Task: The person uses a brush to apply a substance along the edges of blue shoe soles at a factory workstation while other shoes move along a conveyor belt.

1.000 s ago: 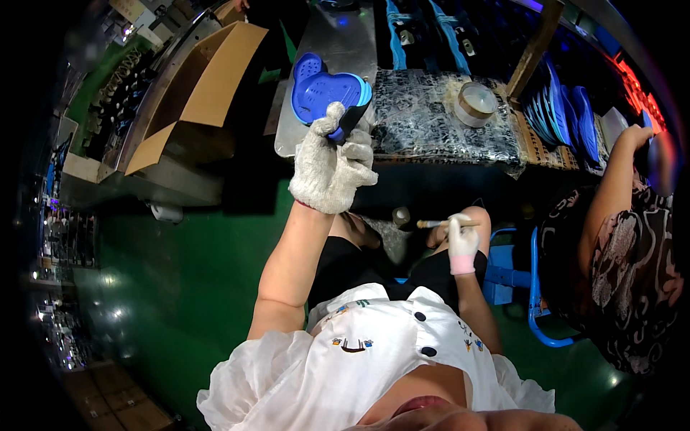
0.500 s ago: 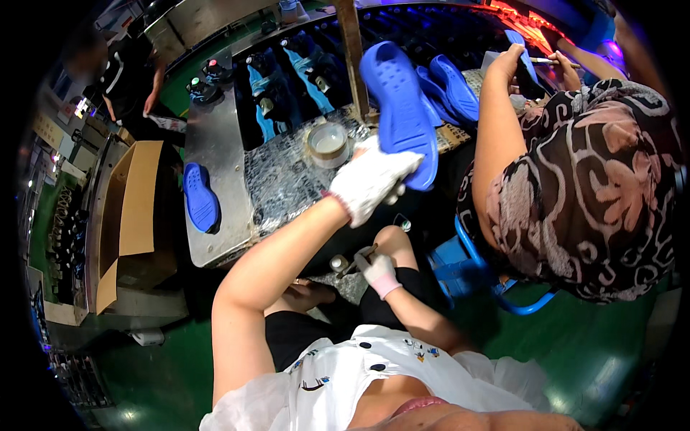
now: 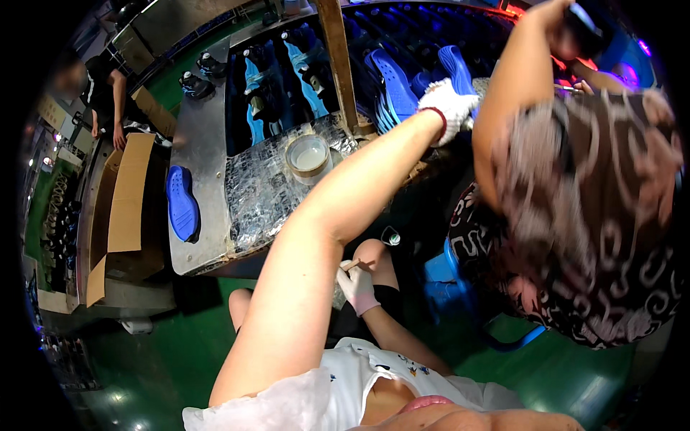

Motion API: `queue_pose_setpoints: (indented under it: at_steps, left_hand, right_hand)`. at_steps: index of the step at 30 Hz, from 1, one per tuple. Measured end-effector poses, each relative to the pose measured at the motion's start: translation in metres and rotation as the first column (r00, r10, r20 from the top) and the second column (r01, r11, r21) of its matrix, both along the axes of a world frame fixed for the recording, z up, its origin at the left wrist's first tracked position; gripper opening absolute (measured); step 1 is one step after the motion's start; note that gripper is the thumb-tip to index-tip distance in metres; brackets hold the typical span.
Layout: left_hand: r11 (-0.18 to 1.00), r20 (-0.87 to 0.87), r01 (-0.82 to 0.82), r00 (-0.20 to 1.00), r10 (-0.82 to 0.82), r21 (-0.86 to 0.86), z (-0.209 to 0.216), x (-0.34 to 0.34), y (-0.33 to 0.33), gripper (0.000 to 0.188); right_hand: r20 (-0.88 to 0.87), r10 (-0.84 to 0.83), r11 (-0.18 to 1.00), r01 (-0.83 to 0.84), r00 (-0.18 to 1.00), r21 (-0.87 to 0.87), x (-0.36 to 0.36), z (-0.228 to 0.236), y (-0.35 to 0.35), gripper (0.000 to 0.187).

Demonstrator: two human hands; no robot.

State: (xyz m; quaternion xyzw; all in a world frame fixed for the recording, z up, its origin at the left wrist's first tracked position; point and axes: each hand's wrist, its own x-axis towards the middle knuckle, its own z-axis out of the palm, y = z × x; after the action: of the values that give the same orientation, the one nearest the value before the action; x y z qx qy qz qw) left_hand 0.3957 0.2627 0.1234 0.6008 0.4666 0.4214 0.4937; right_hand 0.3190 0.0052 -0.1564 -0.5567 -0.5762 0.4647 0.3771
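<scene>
My left hand [image 3: 447,109], in a white knit glove with a red cuff, reaches far across the bench. Its fingers close around the lower end of a blue shoe sole [image 3: 456,66]. Left of it, several more blue soles [image 3: 394,80] lean together behind a post. My right hand [image 3: 357,289], in a pale glove, rests low by my knee. It is closed on a tool with a short brown handle [image 3: 351,266]; the tool's other end is hidden. Another blue sole [image 3: 182,204] lies alone on the bench's metal left end.
A roll of tape with a pale container [image 3: 309,156] stands on the plastic-wrapped bench top [image 3: 262,187]. An upright post [image 3: 336,65] rises from the bench. Dark racks hold blue-strapped shoes [image 3: 305,65]. A co-worker [image 3: 575,201] sits close at right; another person and cardboard box [image 3: 129,194] are left.
My left hand has moved away and to the right, to beside the stacked soles. My right hand stays low with its tool. The co-worker at right has leaned and raised an arm.
</scene>
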Motion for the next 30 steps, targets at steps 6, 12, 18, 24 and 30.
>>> queue_pose_setpoints:
  at_steps: [6,12,18,24,30]
  left_hand:
    - [0.998,-0.007,0.056,0.998,-0.056,0.013,0.031,-0.102,-0.073,0.036]
    - [0.549,0.013,-0.652,0.650,0.760,0.523,-0.025,-0.308,-0.151,0.021]
    - [0.390,-0.742,-0.731,-0.232,0.628,0.559,-0.066,-0.467,-0.201,0.091]
    - [0.442,-0.701,-0.896,0.339,0.627,-0.037,-0.097,-0.520,-0.238,0.091]
    - [0.390,-0.560,-0.921,0.321,0.764,0.004,-0.088,-0.516,-0.274,0.056]
  right_hand:
    - [-0.006,0.035,0.998,-0.036,0.999,-0.060,0.004,0.031,0.003,0.036]
    - [0.126,0.070,0.997,-0.065,0.990,-0.048,-0.003,0.028,-0.005,0.042]
    - [0.267,0.107,0.991,-0.080,0.958,-0.110,-0.007,0.029,-0.002,0.038]
    - [0.321,0.133,0.991,-0.117,0.938,-0.068,-0.015,0.027,-0.006,0.044]
    - [0.352,0.100,0.995,-0.101,0.931,-0.016,0.001,-0.006,-0.004,0.041]
